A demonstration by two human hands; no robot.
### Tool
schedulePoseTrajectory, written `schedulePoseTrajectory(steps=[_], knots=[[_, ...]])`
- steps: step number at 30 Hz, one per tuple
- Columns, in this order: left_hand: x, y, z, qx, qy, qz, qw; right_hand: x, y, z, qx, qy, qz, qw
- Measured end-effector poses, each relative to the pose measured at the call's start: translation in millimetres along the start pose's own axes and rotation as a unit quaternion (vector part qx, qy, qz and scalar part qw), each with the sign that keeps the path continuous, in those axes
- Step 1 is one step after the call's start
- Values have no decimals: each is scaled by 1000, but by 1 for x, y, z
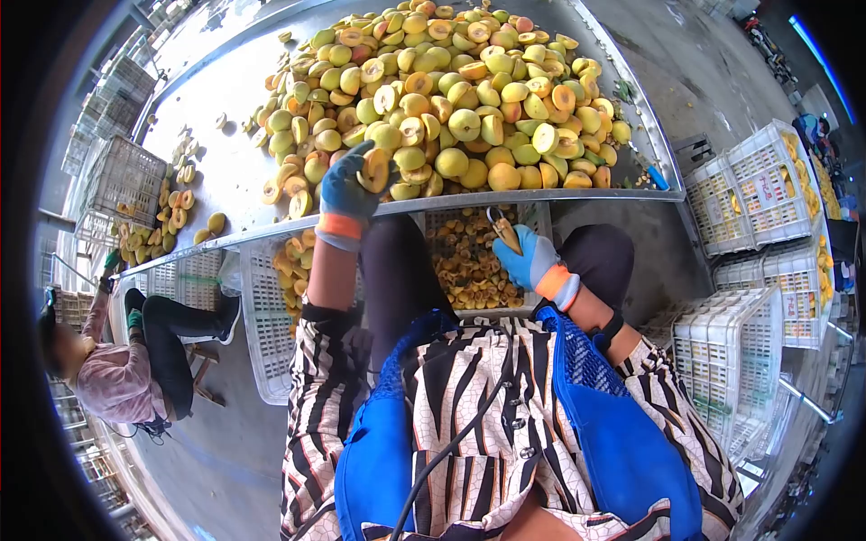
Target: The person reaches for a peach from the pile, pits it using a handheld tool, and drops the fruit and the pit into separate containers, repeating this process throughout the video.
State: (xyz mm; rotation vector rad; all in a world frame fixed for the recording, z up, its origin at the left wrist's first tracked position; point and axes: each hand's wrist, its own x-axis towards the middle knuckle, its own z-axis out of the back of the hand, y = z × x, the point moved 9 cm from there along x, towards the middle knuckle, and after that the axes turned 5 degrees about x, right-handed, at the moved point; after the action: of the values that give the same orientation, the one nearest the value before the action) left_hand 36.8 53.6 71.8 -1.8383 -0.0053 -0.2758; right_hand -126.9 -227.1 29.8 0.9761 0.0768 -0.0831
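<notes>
My left hand (350, 191), in a blue and orange glove, holds a halved fruit (373, 170) at the near edge of the metal table (433, 204). The cut face with its brown centre shows. In my right hand (530, 260), gloved alike, is a small tool with a wooden handle (507, 236) and a curved metal end. It is above a crate of small brown pieces (474, 270) between my knees. A big heap of yellow-green fruit (465, 124), many of them cut in half, lies on the table beyond both hands.
Left of my legs stands a white crate (269, 334) with fruit halves. Stacked white crates (756, 194) are on the right, one more (731, 352) nearer. A co-worker (126, 361) sits at the far left. A blue-handled tool (658, 178) lies at the table's right corner.
</notes>
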Motion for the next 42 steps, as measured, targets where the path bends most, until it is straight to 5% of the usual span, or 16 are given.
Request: schedulePoseTrajectory(steps=[2,3,4,5,8,10,11,13,15,18,20,23,33,35,42], knots=[[-41,-23,-64,25,45,25,998,-3,36,6,39,-22,19,999],[-53,-16,-88,-198,53,133,970,-5,61,9,23,-29,76,996],[-69,-9,-112,-405,12,239,882,-10,81,12,6,-36,131,991],[-73,9,-116,-440,-48,276,853,-13,87,13,5,-41,125,991],[-84,-11,-151,-439,117,143,880,-22,100,12,-43,-41,175,983],[-93,19,-158,-464,27,310,829,-26,94,15,-48,-38,161,985],[-96,27,-159,-464,28,310,830,-27,92,15,-51,-33,151,987],[-94,13,-153,-119,109,64,985,-31,88,15,-54,-40,158,985],[-106,-17,-180,-401,169,82,897,-34,83,15,-56,-46,164,984],[-105,-12,-183,-329,173,73,926,-39,81,14,-63,-42,172,982],[-108,23,-178,-379,43,262,887,-38,75,9,-70,-20,148,986],[-112,34,-179,-323,-27,304,896,-39,65,0,-58,-26,163,985],[-120,33,-179,-262,-52,266,926,-50,69,-2,24,-6,115,993],[-122,34,-178,-268,-47,256,928,-49,65,-12,48,116,3,992],[-111,20,-179,-289,-14,157,944,-45,40,-28,192,232,-130,945]])
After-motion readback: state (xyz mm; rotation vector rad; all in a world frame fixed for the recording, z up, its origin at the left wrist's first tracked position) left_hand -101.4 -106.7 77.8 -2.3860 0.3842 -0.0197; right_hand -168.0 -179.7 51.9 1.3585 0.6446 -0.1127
